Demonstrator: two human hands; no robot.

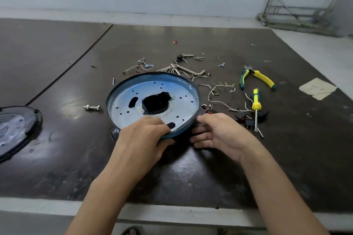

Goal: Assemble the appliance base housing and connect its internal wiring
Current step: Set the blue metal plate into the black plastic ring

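Note:
A round blue base housing [150,89] with a pale metal plate, several holes and a dark central opening is tilted up off the dark mat, its far edge raised. My left hand [142,137] grips its near rim, fingers on the plate and thumb under the edge. My right hand [215,131] rests beside the near right rim, fingers loosely bent and touching the housing's side. White wires with terminals [219,89] lie loose to the right of the housing. Small black and copper electrical parts [242,116] sit just past my right hand.
A yellow screwdriver [255,105] and green-yellow pliers [257,78] lie at the right. Screws, hex keys [187,70] and a bolt [91,107] are scattered behind and left of the housing. A second dark cover [13,129] lies at the left edge. A paper scrap [318,87] lies far right.

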